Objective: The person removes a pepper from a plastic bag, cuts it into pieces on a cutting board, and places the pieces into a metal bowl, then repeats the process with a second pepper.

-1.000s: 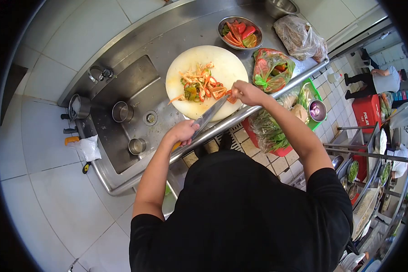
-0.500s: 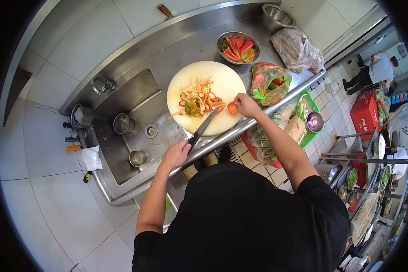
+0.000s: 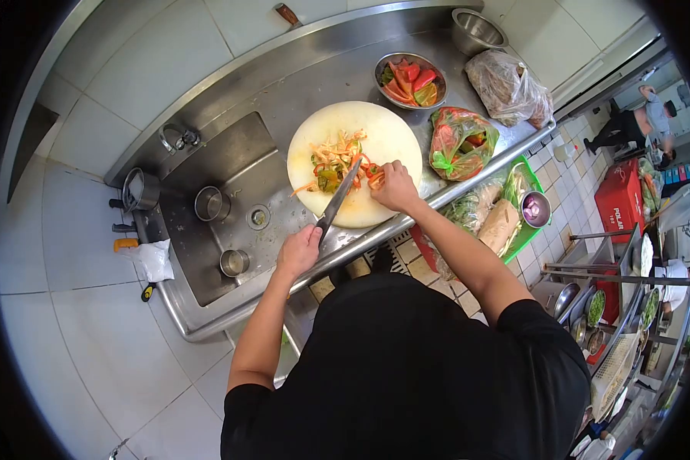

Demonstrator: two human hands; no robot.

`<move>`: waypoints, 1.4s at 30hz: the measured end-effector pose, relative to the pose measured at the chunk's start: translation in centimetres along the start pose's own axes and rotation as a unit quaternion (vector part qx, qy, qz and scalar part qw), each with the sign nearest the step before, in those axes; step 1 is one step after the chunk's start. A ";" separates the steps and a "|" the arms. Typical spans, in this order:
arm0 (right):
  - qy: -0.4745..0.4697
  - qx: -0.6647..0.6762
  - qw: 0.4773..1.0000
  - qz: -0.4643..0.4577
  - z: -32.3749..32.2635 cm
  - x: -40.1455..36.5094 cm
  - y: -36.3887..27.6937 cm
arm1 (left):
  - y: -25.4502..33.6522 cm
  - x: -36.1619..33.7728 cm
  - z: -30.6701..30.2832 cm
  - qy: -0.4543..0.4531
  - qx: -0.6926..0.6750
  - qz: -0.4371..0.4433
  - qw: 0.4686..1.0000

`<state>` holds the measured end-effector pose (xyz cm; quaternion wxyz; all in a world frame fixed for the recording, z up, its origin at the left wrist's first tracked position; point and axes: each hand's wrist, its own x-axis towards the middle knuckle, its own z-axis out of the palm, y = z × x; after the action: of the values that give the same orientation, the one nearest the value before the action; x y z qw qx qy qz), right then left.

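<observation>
My left hand (image 3: 299,249) is closed around the handle of a kitchen knife (image 3: 340,197), whose blade slants up across the round white cutting board (image 3: 395,138). My right hand (image 3: 396,188) presses a piece of red bell pepper (image 3: 376,179) onto the board, fingers bent over it and close to the blade's right side. Left of the blade lies a heap of cut pepper strips (image 3: 331,162), red, green and pale. Behind the board, a metal bowl (image 3: 381,64) holds larger red and green pepper pieces. A plastic bag of peppers (image 3: 461,146) lies right of the board.
Left of the board is a sink basin (image 3: 230,165) with small metal cups inside and a faucet (image 3: 180,139). A cloudy plastic bag (image 3: 506,84) and another bowl (image 3: 479,31) stand back right. A green crate (image 3: 525,249) of vegetables sits below the counter's rail. Another person (image 3: 640,123) stands far right.
My right hand has brought the pepper piece left, up to the knife. The blade has swung to a steeper angle beside the heap. The person in the background has raised an arm.
</observation>
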<state>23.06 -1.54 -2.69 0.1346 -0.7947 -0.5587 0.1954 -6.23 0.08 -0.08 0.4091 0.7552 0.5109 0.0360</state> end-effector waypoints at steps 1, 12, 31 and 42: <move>-0.003 0.001 1.000 0.001 -0.2 -0.1 0.8 | 0.4 -0.5 -0.4 -0.025 0.003 -0.016 1.000; -0.047 0.057 0.989 -0.131 -1.5 -2.0 3.1 | 0.6 -2.2 2.2 -0.155 -0.037 -0.053 0.986; -0.060 -0.020 0.993 -0.101 0.4 -2.2 4.8 | 1.1 0.5 1.2 -0.167 0.040 -0.018 0.985; -0.086 -0.062 0.989 -0.104 0.6 -2.7 5.0 | 1.2 2.1 -0.2 -0.271 -0.056 -0.071 0.958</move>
<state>26.18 -5.74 -4.96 0.0566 -0.7192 -0.6591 0.2127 -4.43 1.74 0.08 0.5758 0.6738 0.4304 -0.1709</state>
